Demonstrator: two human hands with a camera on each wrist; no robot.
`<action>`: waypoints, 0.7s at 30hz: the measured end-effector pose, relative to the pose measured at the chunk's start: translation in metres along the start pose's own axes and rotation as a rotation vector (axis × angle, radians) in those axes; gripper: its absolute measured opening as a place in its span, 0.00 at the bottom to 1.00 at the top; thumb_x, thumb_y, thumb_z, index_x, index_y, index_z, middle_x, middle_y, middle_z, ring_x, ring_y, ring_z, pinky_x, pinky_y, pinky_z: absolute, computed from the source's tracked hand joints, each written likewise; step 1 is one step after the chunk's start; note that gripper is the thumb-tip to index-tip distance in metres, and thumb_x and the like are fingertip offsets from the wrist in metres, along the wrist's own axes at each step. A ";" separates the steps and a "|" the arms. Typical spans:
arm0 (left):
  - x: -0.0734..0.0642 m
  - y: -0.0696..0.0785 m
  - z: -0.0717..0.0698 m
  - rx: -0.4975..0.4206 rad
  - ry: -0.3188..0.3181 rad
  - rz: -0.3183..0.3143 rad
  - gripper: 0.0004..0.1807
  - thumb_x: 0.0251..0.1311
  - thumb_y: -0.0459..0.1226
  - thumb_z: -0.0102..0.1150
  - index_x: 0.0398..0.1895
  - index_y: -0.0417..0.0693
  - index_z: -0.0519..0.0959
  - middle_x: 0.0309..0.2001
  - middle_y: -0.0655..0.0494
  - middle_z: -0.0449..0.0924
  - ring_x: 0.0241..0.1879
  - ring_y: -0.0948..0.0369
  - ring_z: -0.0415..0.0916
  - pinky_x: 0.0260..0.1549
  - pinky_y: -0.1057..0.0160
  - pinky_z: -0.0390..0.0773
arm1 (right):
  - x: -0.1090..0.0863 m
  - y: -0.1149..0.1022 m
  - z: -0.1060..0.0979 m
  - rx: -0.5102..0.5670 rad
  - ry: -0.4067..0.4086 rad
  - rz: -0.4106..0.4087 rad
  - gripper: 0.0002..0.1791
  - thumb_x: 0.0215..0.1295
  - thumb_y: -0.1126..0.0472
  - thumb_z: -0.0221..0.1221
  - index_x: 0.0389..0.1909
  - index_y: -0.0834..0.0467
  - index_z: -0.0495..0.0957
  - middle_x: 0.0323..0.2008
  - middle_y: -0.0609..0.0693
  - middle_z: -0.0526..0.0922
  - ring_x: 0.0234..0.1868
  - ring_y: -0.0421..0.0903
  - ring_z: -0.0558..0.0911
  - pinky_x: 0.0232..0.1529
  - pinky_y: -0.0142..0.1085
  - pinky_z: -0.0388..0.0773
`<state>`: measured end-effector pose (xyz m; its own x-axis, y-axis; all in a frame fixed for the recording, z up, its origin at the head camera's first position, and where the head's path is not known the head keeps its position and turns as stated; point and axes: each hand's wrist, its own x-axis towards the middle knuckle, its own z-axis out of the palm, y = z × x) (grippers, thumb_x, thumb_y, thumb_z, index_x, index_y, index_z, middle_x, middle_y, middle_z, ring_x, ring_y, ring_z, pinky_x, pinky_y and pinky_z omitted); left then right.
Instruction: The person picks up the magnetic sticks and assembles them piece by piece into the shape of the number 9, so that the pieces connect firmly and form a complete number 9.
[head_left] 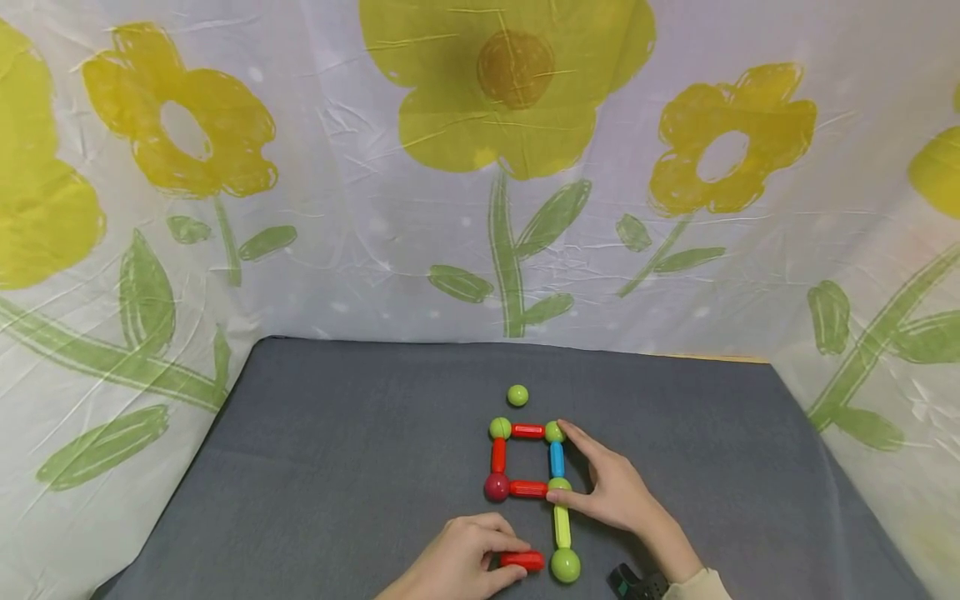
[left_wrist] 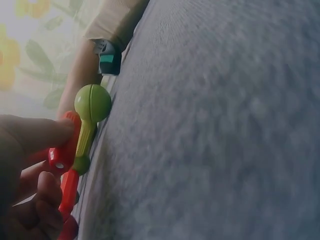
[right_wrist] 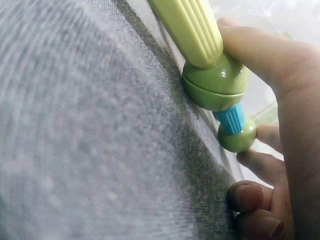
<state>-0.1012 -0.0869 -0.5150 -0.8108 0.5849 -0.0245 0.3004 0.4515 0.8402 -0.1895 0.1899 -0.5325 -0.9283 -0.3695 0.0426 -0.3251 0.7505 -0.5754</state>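
A square of magnetic rods and balls lies on the dark cloth. It has red rods [head_left: 528, 431], a blue rod [head_left: 557, 460], a dark red ball [head_left: 497, 487] and green corner balls. From its near right corner ball [head_left: 559, 484] a yellow-green rod [head_left: 562, 527] runs toward me, ending in a larger green ball [head_left: 566, 566]. My right hand [head_left: 618, 492] holds the square's right side, thumb at the near corner ball, fingertips at the far one [right_wrist: 237, 135]. Left of the end ball, my left hand [head_left: 465, 554] pinches a loose red rod [left_wrist: 65, 150] between thumb and fingers.
One loose green ball [head_left: 517, 396] lies beyond the square. Dark grey cloth [head_left: 337, 467] covers the table. A flower-printed curtain [head_left: 360, 250] surrounds its back and sides. A black wrist device [head_left: 636, 583] shows by the right forearm.
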 end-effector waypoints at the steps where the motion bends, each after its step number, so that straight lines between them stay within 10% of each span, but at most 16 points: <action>1: 0.000 0.000 0.001 -0.013 -0.006 0.004 0.13 0.65 0.41 0.75 0.52 0.58 0.92 0.37 0.77 0.81 0.23 0.75 0.69 0.24 0.73 0.73 | 0.000 0.000 0.000 0.002 0.000 0.000 0.57 0.57 0.28 0.71 0.84 0.43 0.61 0.77 0.51 0.71 0.17 0.33 0.58 0.27 0.31 0.60; 21: 0.001 -0.005 0.014 -0.011 0.018 0.113 0.10 0.66 0.39 0.74 0.49 0.52 0.92 0.37 0.74 0.83 0.24 0.80 0.68 0.24 0.75 0.75 | -0.001 0.001 -0.001 0.024 0.032 -0.031 0.55 0.57 0.31 0.73 0.83 0.43 0.62 0.76 0.53 0.72 0.16 0.32 0.54 0.24 0.31 0.57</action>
<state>-0.0965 -0.0784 -0.5266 -0.7811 0.6192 0.0802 0.3847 0.3760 0.8430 -0.1889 0.1918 -0.5329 -0.9232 -0.3743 0.0868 -0.3499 0.7256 -0.5925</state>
